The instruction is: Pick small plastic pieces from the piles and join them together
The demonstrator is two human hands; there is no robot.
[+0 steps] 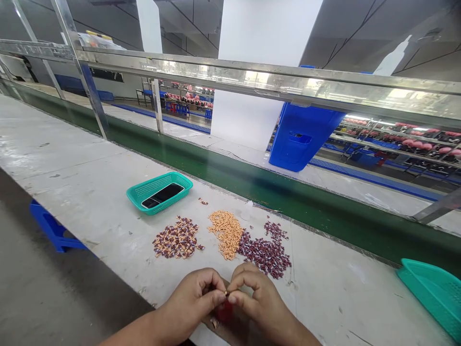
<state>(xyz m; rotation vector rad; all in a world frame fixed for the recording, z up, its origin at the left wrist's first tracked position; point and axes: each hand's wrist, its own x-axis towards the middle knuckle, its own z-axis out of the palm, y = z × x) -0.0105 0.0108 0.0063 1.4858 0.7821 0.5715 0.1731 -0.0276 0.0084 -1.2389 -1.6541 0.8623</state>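
My left hand point(196, 300) and my right hand point(257, 300) meet at the table's near edge, thumbs and forefingers pinched on a tiny piece point(226, 293) between them. It looks dark with a light bit; its exact shape is too small to tell. Beyond the hands lie three piles of small pieces: a mixed purple and tan pile point(178, 239) at the left, a tan-orange pile point(226, 233) in the middle and a dark purple pile point(268, 254) at the right. The tan and purple piles touch. Something red, blurred, shows below the fingertips.
A green basket point(135, 196) with a black phone point(165, 194) in it stands behind the mixed pile. Another green basket point(432, 293) is at the far right. Past the table point(90, 192) run a green belt point(201, 166) and a metal rail, with a blue stool point(306, 139) hanging there.
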